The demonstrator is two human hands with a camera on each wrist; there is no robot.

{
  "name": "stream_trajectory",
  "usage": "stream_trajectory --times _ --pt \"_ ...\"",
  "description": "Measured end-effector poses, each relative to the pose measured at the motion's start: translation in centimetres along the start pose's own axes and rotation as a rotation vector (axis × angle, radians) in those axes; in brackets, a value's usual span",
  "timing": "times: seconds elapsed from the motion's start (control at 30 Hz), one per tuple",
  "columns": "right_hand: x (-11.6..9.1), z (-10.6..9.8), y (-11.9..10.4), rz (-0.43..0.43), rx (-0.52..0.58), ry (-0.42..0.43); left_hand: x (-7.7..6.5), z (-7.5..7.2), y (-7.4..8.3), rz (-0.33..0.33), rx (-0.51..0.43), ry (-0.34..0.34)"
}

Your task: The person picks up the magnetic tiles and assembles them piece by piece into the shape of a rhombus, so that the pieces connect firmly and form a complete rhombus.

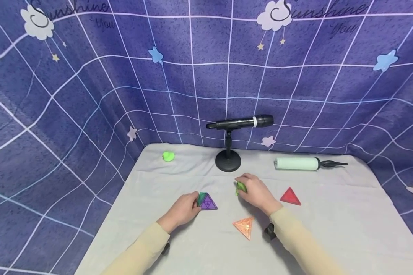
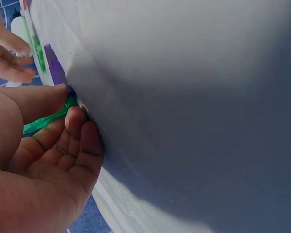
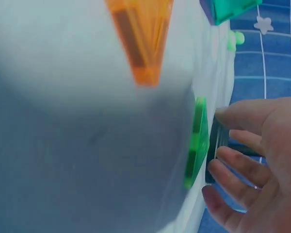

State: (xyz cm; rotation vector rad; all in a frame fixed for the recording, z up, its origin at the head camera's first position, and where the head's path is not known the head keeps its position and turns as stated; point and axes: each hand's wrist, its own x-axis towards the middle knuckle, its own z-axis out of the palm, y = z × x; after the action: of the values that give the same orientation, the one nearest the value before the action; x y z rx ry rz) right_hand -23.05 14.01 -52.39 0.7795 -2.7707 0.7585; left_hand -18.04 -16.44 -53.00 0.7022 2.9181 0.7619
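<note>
My left hand (image 1: 183,209) pinches a teal triangular tile (image 2: 48,120) between thumb and fingers. Right up against it is a purple triangular tile (image 1: 208,203), its edge meeting the teal one near the thumb tip. My right hand (image 1: 258,194) is over a translucent green tile (image 3: 198,143), partly hidden by the fingers in the head view. In the right wrist view its fingers are spread and relaxed, with a gap between them and the green tile on the cloth. An orange triangular tile (image 1: 244,228) lies between the two forearms.
A red triangular tile (image 1: 290,196) lies right of my right hand. Farther back stand a black microphone (image 1: 241,122) on a round-based stand (image 1: 228,160), a green toy duck (image 1: 168,156) and a pale green hand pump (image 1: 297,163). A blue patterned curtain (image 1: 206,76) hangs behind.
</note>
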Motion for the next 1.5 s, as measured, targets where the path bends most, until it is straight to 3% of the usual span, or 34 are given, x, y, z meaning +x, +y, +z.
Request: stream_trajectory --times 0.3,0.97,1.5 --pt "-0.7 -0.7 1.2 0.091 -0.053 -0.027 0.3 0.0 -0.1 0.012 0.004 0.001" --pt "-1.3 -0.7 1.4 0.155 -0.015 -0.047 0.1 -0.3 0.1 0.016 -0.010 -0.003" --pt "-2.5 -0.6 1.9 0.073 -0.033 0.034 0.2 -0.3 -0.1 0.010 -0.009 -0.020"
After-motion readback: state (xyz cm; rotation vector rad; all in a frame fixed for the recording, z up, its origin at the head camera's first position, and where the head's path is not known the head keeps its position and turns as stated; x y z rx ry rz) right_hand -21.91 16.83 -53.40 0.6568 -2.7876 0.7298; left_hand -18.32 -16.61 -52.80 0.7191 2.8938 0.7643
